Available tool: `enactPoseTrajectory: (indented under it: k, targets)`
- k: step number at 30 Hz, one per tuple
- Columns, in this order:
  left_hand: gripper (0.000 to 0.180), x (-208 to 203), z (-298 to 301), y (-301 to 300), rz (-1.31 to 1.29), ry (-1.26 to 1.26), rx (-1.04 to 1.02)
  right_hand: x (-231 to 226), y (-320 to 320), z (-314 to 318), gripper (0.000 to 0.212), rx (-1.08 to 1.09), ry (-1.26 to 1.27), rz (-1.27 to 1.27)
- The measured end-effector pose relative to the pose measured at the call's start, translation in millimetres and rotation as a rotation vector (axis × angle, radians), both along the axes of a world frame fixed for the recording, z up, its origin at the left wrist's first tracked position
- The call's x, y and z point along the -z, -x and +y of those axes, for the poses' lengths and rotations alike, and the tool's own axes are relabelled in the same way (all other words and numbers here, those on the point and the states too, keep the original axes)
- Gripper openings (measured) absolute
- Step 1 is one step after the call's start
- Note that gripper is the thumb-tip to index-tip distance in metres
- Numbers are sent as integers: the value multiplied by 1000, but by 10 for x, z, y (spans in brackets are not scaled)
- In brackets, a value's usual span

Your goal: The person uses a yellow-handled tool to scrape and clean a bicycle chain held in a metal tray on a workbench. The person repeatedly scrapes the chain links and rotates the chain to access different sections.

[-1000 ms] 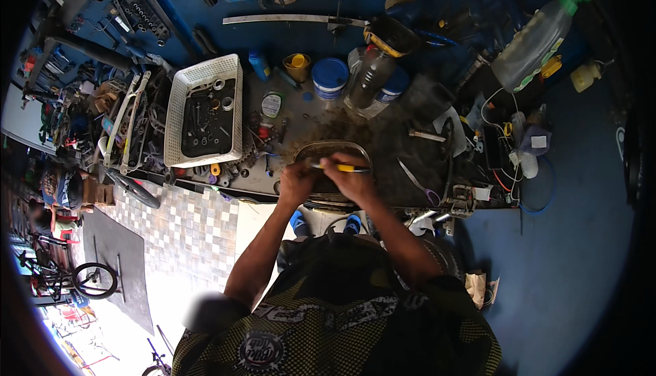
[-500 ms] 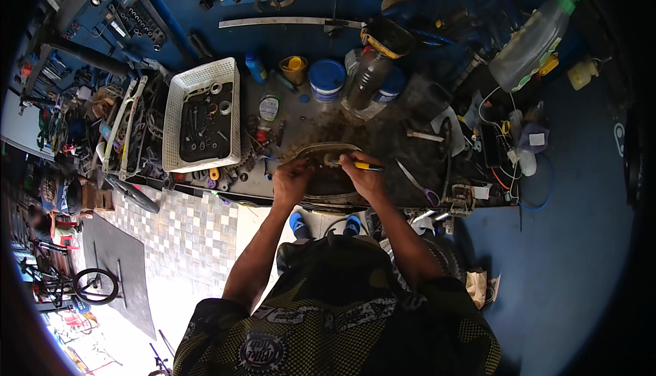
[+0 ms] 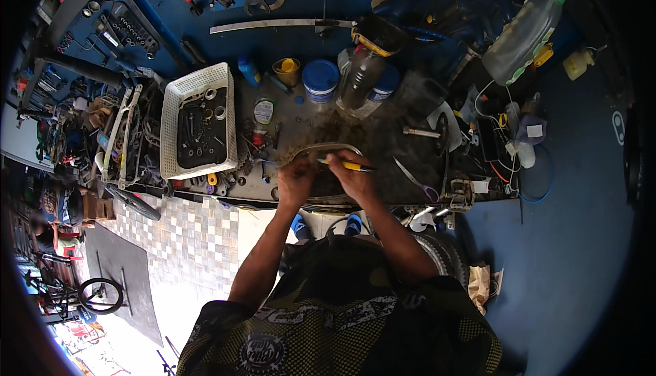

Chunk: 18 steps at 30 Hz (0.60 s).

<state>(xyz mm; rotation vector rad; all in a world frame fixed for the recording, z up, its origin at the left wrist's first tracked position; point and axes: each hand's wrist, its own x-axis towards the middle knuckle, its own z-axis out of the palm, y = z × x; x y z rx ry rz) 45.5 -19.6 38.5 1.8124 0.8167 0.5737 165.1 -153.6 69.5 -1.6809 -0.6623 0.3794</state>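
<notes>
Over a shallow, round-cornered dark tray (image 3: 345, 146) at the bench's front edge, my two hands work close together. A slim tool with a yellow and black handle (image 3: 356, 166) is gripped in my right hand (image 3: 352, 178), its tip pointing left toward my other hand. My left hand (image 3: 296, 180) is closed at the tray's left side; whatever its fingers hold is too dark and small to make out. Scissors (image 3: 415, 179) with purple handles lie to the right of the tray.
A white plastic basket (image 3: 172, 113) of small metal parts stands at left. Behind the tray are blue-lidded tubs (image 3: 320, 79), a dark bottle (image 3: 362, 78) and a yellow cup (image 3: 287, 70). Cables (image 3: 509, 160) and loose parts crowd the right end. Tools hang on the blue wall.
My right hand has moved slightly left with the tool, nearer my left hand. The tool's handle is tilted a little differently. The whole view has shifted slightly.
</notes>
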Motion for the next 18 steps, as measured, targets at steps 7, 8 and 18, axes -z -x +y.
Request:
enactPoseTrajectory:
  k: [7,8,18]
  targets:
    - [23,38,-4,-2,15,-22,30,-13,22,7,24,-48,15,-47]
    - [29,64,41,-9,48,-67,39,-7,-6,-10,24,-31,11,6]
    - [29,46,29,74,-283,596,72,332,-66,-368,24,-72,61,-266]
